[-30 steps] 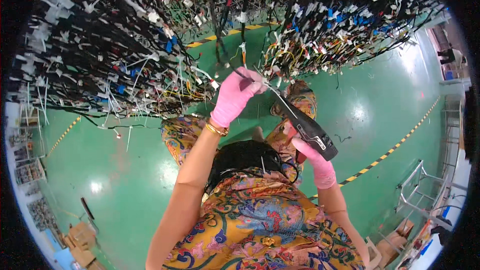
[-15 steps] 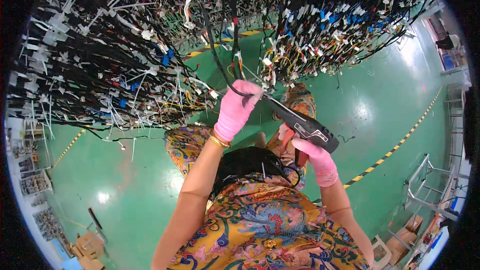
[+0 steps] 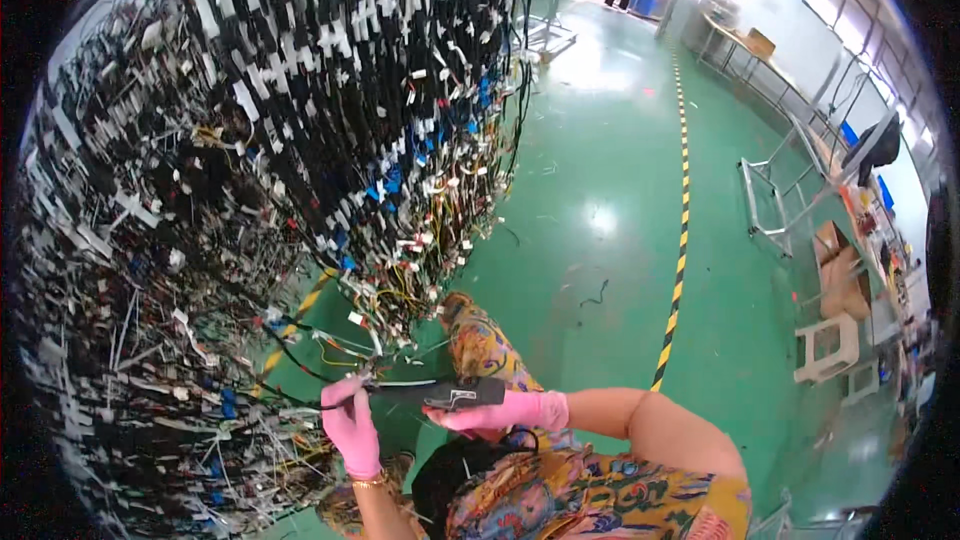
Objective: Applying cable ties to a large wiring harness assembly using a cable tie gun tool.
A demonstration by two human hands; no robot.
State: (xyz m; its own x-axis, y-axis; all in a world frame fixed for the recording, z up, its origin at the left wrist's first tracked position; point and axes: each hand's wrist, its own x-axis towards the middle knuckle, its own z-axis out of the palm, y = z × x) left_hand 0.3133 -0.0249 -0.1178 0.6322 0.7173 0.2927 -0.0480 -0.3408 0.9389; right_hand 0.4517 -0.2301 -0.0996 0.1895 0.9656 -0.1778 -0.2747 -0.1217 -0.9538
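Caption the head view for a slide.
Pink-gloved left hand pinches hanging wires while the right hand levels a black handheld tool above a green floor.

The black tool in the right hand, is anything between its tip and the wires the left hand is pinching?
Nothing visible stands between them. The right hand holds the black tool level, and its tip meets the thin wires right where the left hand pinches them; the hanging wire mass sits above and behind.

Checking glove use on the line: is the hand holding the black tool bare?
No, the right hand gripping the black tool wears a pink glove, as does the left hand.
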